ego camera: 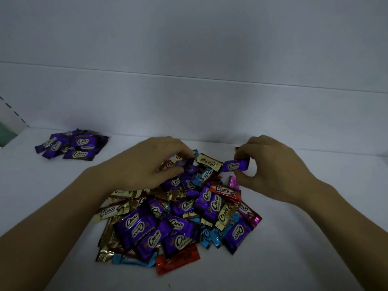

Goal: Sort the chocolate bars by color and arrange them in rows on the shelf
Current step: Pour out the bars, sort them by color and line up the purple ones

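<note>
A mixed heap of chocolate bars (178, 219) in purple, gold, blue, red and pink wrappers lies on the white shelf (304, 238) in front of me. My right hand (270, 164) pinches a purple bar (235, 165) by its right end, just above the heap's far right side. My left hand (151, 162) reaches into the far part of the heap, its fingers curled on purple bars there (189, 168). A separate group of purple bars (72, 147) lies at the far left.
The shelf's white back wall (210, 101) rises right behind the heap. At the far left edge stand a slotted upright (12, 110) and something green (6, 133). Bare shelf surface lies right of the heap and in front of it.
</note>
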Demonstrator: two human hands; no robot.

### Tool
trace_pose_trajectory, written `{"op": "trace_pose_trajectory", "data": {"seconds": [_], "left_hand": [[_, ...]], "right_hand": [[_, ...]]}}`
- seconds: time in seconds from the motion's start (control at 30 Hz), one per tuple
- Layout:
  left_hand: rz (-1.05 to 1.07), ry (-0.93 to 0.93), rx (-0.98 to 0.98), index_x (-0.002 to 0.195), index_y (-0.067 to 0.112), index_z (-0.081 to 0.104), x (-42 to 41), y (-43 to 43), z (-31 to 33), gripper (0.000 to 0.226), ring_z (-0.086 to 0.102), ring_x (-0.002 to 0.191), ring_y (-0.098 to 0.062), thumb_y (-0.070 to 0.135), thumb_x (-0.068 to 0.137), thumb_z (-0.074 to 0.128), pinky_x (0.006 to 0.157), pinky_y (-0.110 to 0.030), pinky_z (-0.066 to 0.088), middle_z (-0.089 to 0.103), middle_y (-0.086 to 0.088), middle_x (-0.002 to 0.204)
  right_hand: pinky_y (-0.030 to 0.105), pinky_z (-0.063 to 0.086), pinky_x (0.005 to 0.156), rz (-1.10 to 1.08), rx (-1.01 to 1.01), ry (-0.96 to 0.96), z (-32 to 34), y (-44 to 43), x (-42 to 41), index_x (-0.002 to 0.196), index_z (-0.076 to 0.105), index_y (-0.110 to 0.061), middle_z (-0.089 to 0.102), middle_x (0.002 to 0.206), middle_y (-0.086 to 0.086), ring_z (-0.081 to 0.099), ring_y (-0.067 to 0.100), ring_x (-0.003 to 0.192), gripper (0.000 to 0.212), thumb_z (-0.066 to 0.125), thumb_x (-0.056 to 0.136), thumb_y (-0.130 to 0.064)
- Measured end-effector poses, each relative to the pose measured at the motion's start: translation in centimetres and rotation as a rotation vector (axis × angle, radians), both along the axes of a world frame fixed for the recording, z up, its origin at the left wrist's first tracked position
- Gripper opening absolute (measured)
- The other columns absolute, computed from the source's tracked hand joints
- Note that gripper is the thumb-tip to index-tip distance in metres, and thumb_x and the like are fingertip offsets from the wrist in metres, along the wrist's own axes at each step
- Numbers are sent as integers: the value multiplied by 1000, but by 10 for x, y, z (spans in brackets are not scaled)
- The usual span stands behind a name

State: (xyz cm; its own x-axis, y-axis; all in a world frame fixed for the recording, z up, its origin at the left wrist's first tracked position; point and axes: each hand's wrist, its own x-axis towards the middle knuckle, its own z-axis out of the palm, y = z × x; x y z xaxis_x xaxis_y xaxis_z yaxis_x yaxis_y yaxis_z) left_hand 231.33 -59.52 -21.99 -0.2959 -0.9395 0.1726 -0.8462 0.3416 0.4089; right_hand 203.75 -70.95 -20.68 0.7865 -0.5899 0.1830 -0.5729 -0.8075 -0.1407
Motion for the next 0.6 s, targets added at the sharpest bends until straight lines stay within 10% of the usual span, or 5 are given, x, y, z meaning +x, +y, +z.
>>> {"op": "trace_pose_trajectory", "data": {"seconds": [0.4, 0.6], "left_hand": [[318, 70, -138, 109, 34, 63, 108, 53, 10, 27, 59, 86, 12, 39, 84, 74, 76, -6, 45, 65, 23, 91], [535, -63, -204, 88, 17, 72, 191, 90, -7, 19, 62, 69, -12, 26, 76, 84, 64, -22, 49, 71, 4, 85]], "right_hand": [[25, 43, 74, 88, 69, -224, -4, 16, 124, 104, 73, -22, 54, 92, -7, 50, 9, 87, 26, 76, 81, -33], [23, 36, 69, 181, 157, -216, -24, 31, 239, 100, 72, -22, 57, 88, -5, 52, 11, 83, 22, 74, 84, -37]]}}
